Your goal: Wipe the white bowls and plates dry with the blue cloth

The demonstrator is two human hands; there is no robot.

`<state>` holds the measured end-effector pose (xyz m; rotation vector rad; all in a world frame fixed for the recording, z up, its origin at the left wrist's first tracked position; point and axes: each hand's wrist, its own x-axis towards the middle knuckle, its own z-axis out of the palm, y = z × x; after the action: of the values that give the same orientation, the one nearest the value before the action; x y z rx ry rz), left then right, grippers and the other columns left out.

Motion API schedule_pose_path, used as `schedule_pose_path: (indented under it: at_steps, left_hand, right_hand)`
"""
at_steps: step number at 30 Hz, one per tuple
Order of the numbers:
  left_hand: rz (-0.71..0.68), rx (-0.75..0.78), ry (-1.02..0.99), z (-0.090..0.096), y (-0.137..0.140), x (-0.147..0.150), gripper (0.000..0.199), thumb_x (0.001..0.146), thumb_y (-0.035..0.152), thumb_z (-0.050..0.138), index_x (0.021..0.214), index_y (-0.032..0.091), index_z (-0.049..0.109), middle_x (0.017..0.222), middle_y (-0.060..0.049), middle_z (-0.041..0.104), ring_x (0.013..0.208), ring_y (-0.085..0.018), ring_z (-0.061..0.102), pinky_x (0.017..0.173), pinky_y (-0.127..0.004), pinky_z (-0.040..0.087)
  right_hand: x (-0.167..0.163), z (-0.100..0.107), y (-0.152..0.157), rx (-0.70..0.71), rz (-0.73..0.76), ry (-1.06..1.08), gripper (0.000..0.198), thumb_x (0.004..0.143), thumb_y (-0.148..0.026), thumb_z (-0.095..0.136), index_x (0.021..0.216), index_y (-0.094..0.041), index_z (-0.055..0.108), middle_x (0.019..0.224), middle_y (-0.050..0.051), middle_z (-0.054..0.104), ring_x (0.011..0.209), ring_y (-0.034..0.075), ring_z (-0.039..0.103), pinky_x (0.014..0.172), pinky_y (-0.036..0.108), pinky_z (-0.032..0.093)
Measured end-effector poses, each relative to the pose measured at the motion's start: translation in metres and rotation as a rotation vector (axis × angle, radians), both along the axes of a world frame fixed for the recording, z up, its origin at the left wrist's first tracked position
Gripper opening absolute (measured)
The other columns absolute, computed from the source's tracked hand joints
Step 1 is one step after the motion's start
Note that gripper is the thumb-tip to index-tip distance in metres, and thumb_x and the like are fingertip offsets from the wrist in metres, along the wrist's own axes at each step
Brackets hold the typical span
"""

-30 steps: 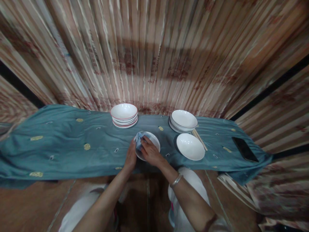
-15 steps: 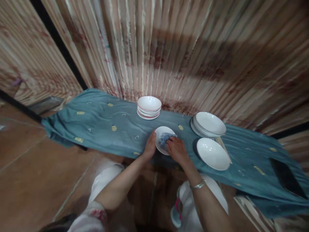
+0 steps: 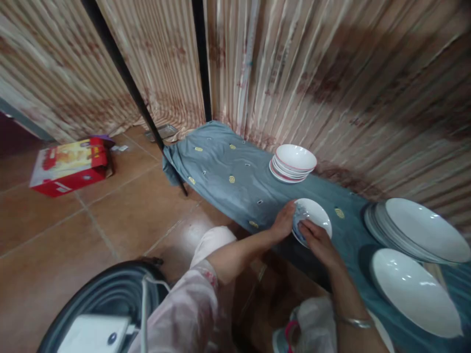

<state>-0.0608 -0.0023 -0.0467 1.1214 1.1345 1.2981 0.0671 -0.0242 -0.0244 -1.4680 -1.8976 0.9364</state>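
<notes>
A small white bowl (image 3: 319, 215) is tilted up at the front edge of the cloth-covered table. My left hand (image 3: 285, 220) grips its left rim. Inside the bowl, my right hand (image 3: 317, 239) presses a bluish cloth (image 3: 300, 220) against the left part of the inner wall; the fingers are closed over it and partly hide it. Just behind stands a stack of white bowls with red rims (image 3: 294, 159). Off to the right are a stack of larger white plates (image 3: 427, 230) and, in front of it, a single white dish (image 3: 414, 289).
A blue-green patterned tablecloth (image 3: 239, 196) covers the narrow table. Dark poles (image 3: 136, 93) rise at its left end, before a striped curtain (image 3: 312, 63). On the tiled floor lie a red box (image 3: 71, 164) and a black coil (image 3: 99, 294) with a white device (image 3: 95, 333) on top.
My view has swung left, so the table things appear farther right and the red box and coil show. The cloth has moved from the bowl's middle to its left side.
</notes>
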Motion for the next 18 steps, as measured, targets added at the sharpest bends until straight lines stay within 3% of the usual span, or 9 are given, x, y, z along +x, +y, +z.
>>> schedule_pose_path:
  at_steps: [3, 8, 11, 15, 18]
  left_hand:
    - [-0.013, -0.005, 0.015, -0.002, -0.001, 0.001, 0.045, 0.1, 0.03, 0.03, 0.128, 0.013, 0.061, 0.137, -0.012, 0.063, 0.129, -0.02, 0.056, 0.117, -0.037, 0.037]
    - [-0.028, 0.001, 0.011, -0.003, -0.001, -0.002, 0.042, 0.098, 0.03, 0.036, 0.128, 0.013, 0.061, 0.135, -0.012, 0.064, 0.13, -0.022, 0.056, 0.117, -0.039, 0.038]
    - [-0.027, -0.015, -0.024, 0.0, -0.001, -0.005, 0.038, 0.095, 0.027, 0.042, 0.124, 0.015, 0.063, 0.133, -0.01, 0.066, 0.129, -0.023, 0.056, 0.118, -0.041, 0.036]
    - [-0.027, -0.049, -0.066, 0.007, -0.001, -0.012, 0.038, 0.095, 0.03, 0.043, 0.122, 0.014, 0.064, 0.133, -0.012, 0.066, 0.129, -0.023, 0.057, 0.119, -0.042, 0.031]
    - [-0.029, -0.037, -0.124, 0.008, 0.0, -0.015, 0.038, 0.093, 0.039, 0.05, 0.119, 0.017, 0.067, 0.134, -0.011, 0.066, 0.131, -0.024, 0.055, 0.118, -0.041, 0.032]
  right_hand:
    - [-0.002, -0.012, 0.004, 0.023, -0.072, 0.04, 0.045, 0.082, -0.053, 0.05, 0.107, -0.023, 0.073, 0.115, 0.007, 0.073, 0.116, 0.03, 0.062, 0.109, 0.046, 0.042]
    - [0.0, -0.025, 0.016, 0.101, -0.12, -0.069, 0.047, 0.086, -0.046, 0.047, 0.119, -0.02, 0.068, 0.131, 0.01, 0.066, 0.125, 0.028, 0.058, 0.111, 0.045, 0.041]
    - [-0.004, -0.009, 0.022, 0.108, -0.074, -0.351, 0.038, 0.089, -0.03, 0.047, 0.119, -0.018, 0.067, 0.133, 0.012, 0.063, 0.126, 0.026, 0.056, 0.11, 0.043, 0.042]
    - [-0.015, 0.027, 0.026, 0.115, 0.066, -0.777, 0.033, 0.095, -0.017, 0.04, 0.109, -0.014, 0.07, 0.126, 0.016, 0.064, 0.116, 0.024, 0.061, 0.103, 0.035, 0.046]
    - [-0.021, 0.044, 0.025, 0.116, 0.01, -0.957, 0.033, 0.098, -0.017, 0.039, 0.107, -0.012, 0.071, 0.121, 0.018, 0.065, 0.107, 0.025, 0.064, 0.092, 0.035, 0.049]
